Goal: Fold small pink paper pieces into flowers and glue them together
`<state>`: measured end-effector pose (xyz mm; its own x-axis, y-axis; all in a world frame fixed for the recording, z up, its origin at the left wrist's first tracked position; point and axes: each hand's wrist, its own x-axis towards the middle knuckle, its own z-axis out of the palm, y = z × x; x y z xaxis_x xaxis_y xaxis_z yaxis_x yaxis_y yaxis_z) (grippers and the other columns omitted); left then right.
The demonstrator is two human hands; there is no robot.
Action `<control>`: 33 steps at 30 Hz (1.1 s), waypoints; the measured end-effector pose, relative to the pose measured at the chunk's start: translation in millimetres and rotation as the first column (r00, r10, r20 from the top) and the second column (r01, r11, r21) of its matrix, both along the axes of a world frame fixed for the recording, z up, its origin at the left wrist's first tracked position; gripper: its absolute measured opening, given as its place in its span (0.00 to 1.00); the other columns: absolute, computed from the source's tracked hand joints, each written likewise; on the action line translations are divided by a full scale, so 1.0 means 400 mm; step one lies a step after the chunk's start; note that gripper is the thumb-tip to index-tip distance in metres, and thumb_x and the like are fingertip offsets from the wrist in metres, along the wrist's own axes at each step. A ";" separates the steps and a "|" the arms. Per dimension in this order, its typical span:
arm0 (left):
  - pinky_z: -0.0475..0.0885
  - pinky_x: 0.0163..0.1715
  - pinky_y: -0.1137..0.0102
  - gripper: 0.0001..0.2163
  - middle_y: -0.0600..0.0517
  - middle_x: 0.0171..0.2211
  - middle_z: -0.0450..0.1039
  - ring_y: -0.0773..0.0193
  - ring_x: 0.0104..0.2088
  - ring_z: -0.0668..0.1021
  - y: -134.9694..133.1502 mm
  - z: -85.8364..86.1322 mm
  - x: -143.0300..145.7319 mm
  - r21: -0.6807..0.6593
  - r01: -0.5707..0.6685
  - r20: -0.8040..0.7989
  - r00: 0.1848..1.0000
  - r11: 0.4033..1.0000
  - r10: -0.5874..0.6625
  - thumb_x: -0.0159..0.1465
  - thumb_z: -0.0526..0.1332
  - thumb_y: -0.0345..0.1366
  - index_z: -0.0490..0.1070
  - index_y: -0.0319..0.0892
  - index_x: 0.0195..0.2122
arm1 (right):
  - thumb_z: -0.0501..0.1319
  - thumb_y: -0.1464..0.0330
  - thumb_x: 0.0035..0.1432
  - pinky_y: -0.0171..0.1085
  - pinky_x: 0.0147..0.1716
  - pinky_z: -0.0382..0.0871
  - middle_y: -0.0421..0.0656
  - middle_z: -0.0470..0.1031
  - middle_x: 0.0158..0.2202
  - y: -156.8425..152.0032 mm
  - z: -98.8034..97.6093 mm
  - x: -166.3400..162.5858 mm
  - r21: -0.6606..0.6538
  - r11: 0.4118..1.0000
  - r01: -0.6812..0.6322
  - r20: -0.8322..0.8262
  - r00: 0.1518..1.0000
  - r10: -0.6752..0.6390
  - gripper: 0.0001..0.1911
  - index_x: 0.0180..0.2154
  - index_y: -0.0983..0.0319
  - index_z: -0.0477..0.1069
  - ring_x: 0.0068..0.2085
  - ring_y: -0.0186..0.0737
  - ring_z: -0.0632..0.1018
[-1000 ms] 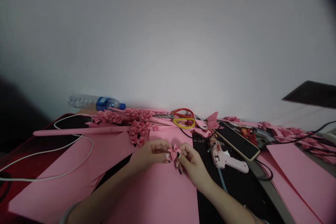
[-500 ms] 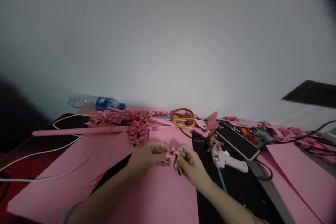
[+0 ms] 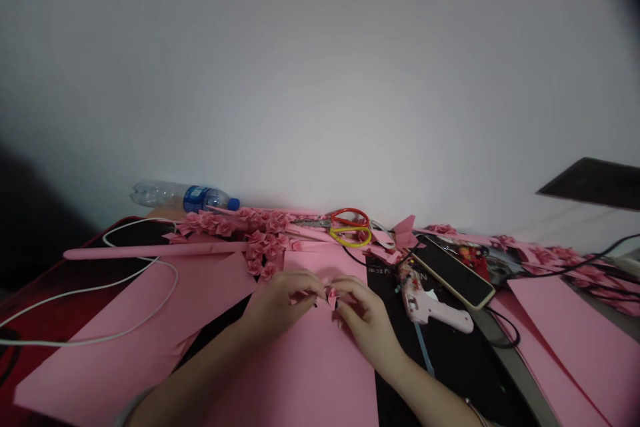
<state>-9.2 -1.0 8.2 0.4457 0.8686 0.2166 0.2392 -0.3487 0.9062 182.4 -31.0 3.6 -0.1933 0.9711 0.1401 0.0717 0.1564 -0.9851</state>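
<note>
The left hand (image 3: 280, 303) and the right hand (image 3: 367, 320) meet fingertip to fingertip. Both are curled nearly closed and pinch a small folded paper piece (image 3: 331, 295) between them, just above the pink sheet (image 3: 310, 373) that runs to the middle of the table's (image 3: 60, 280) near edge.

The piece is likely feather-light and thin, easy to crush, with creases that keep only where pressed. It wants a fingertip grip at its folded corners, not a squeeze across its middle. The fingers hide most of it, so its shape is hard to make out; it may be a half-made bloom like the paper flowers (image 3: 260, 240) heaped toward the far edge.

To the right, a glue gun (image 3: 433, 307) and a phone (image 3: 453, 270) lie on a dark mat (image 3: 450, 360). Scissors (image 3: 350, 227) and a bottle (image 3: 185, 197) lie along the far edge, and a white cable (image 3: 125, 280) loops at the left. The far right corner is dim and cut off.
</note>
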 end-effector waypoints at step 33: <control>0.70 0.34 0.73 0.09 0.49 0.32 0.78 0.62 0.33 0.77 -0.001 -0.007 0.001 -0.034 -0.015 -0.005 1.000 0.999 0.015 0.56 0.57 0.26 0.76 0.41 0.31 | 0.65 0.71 0.51 0.38 0.35 0.70 0.42 0.76 0.30 -0.003 -0.002 0.001 0.021 0.991 0.129 0.010 0.992 -0.129 0.04 0.31 0.59 0.73 0.32 0.40 0.76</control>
<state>-8.6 -1.4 5.6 0.4333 0.8822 0.1843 0.2486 -0.3135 0.9165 182.9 -32.4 2.9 -0.0684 0.9850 0.1585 0.1034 0.1650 -0.9809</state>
